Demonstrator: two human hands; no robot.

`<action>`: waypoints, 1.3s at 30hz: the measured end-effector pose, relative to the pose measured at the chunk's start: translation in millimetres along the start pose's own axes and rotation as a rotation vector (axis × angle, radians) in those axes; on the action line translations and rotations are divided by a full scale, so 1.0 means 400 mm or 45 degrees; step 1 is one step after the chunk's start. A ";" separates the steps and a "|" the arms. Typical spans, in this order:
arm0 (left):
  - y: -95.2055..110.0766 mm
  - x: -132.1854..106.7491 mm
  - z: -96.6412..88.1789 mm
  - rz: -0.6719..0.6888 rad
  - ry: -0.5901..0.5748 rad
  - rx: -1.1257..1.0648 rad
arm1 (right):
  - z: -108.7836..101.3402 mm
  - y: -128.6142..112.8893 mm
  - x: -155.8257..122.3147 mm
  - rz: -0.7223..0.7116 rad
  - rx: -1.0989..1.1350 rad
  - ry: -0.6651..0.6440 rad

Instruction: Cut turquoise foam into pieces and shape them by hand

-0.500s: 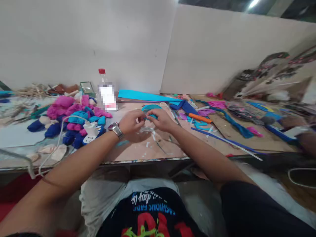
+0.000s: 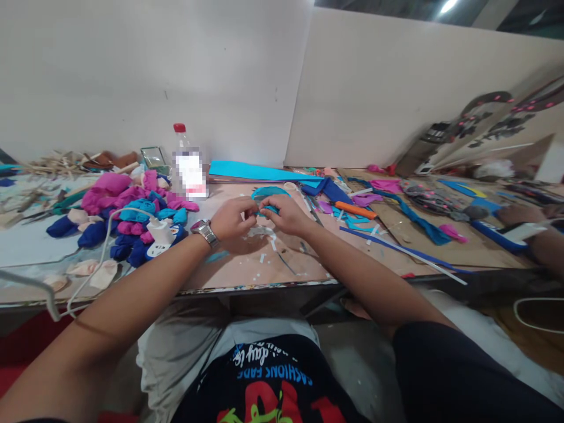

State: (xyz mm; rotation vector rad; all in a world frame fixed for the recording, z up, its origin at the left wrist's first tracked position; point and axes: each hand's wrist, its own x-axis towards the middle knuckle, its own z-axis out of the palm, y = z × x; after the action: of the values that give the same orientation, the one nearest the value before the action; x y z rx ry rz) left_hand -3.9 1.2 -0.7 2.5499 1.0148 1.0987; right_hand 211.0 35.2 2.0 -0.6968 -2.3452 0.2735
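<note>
Both my hands meet close together just above the worktable (image 2: 238, 273). My left hand (image 2: 233, 218), below a metal wristwatch (image 2: 205, 233), is closed in a pinch; what lies between its fingertips I cannot make out. My right hand (image 2: 288, 214) is closed too, its thumb and fingers pinching a small turquoise piece (image 2: 271, 208), whose kind is mostly hidden. Right behind the fingers lies a round turquoise item (image 2: 267, 192), partly covered by them. Under my hands are a whitish strip (image 2: 261, 232) and several small white scraps (image 2: 262, 257).
Left are pink, blue and turquoise fabric bundles (image 2: 112, 185), a power strip (image 2: 158, 247) with a white cable, and a red-capped bottle (image 2: 189, 170). Right lie an orange-handled cutter (image 2: 356, 210), a blue strip (image 2: 388, 244) and cardboard (image 2: 409, 235). Another person's hand (image 2: 522, 216) is at far right.
My hands stay together in nearly the same place, with only slight finger movement. The view has shifted slightly.
</note>
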 end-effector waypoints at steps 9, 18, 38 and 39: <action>-0.006 -0.001 0.001 -0.097 -0.089 0.038 | -0.004 -0.011 0.002 0.025 0.049 0.039; -0.012 -0.003 0.011 -0.180 -0.171 -0.002 | -0.003 -0.009 0.002 0.039 0.049 0.036; -0.020 -0.001 -0.001 -0.257 -0.279 -0.302 | -0.005 -0.006 0.002 0.051 -0.113 -0.034; -0.020 -0.003 -0.001 -0.213 -0.280 -0.220 | -0.005 -0.005 0.002 0.054 -0.111 -0.028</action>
State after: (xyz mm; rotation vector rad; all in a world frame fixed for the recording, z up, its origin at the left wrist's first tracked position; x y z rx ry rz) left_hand -8.8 6.4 -4.6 2.3386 1.0077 0.8037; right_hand 210.7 34.0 4.7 -0.7901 -2.3770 0.2000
